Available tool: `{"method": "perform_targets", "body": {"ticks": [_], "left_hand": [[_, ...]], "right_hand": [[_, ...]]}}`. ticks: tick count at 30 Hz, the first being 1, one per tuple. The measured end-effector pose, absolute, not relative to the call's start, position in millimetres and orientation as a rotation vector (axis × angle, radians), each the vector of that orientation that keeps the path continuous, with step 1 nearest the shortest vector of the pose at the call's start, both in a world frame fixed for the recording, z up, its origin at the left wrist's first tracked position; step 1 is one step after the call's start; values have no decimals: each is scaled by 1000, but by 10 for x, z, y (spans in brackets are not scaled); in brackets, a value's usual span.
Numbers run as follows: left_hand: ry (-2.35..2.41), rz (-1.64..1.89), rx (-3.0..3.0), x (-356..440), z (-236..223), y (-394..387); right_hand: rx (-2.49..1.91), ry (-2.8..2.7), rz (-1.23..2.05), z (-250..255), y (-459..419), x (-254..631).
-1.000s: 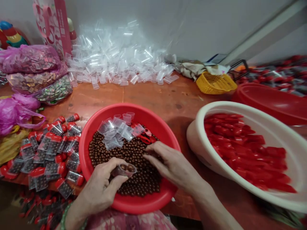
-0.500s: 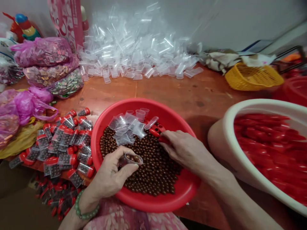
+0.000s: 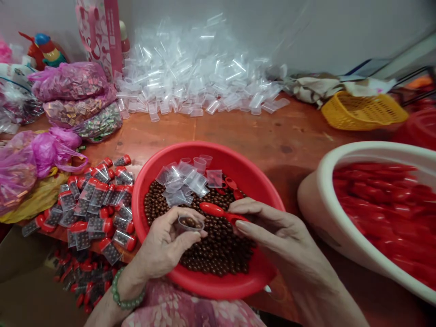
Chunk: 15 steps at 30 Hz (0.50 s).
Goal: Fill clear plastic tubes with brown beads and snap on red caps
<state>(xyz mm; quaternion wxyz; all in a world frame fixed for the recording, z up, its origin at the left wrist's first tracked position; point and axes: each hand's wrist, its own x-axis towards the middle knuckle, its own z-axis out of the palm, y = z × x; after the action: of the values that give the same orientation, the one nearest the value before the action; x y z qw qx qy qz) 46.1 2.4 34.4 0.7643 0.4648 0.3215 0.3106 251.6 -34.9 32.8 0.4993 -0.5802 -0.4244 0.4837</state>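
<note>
My left hand (image 3: 166, 240) is wrapped round a clear plastic container (image 3: 191, 222), its oval mouth tilted up toward me, with dark brown balls inside. Between the thumb and fingers of my right hand (image 3: 272, 231) is a red plastic cap (image 3: 214, 210), its rounded end pointing left toward the container and apart from it. Both hands hover over a red basin (image 3: 204, 290) that holds many shiny brown balls (image 3: 218, 250). Several clear containers (image 3: 184, 179) lie on the balls at the back, with a few red caps (image 3: 230, 183) beside them.
Filled, red-capped containers (image 3: 98, 195) lie heaped left of the basin. Beyond them are pink plastic bags (image 3: 73, 81) of small packets. Clear containers (image 3: 204, 77) are piled against the wall. A white tub (image 3: 320, 190) of red caps (image 3: 381, 213) stands right, before a yellow basket (image 3: 364, 113).
My right hand has lifted a red cap from the back of the basin and brought it nearer the container. My left hand still grips the container. The view has shifted slightly.
</note>
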Motion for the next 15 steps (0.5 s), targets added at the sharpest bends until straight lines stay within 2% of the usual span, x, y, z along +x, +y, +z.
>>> {"method": "perform_targets", "body": {"ticks": [4,9,15], "left_hand": [[682,706,998,455,335,-7],[687,728,984,489,277,-59],[823,698,992,537,251,-72]], "right_hand": [[-1293,-833,1326,284,-355,2449],[-1361,-801,1477,173,-368,2432],[-1440,-1199,1171,219,-428,2405]]}}
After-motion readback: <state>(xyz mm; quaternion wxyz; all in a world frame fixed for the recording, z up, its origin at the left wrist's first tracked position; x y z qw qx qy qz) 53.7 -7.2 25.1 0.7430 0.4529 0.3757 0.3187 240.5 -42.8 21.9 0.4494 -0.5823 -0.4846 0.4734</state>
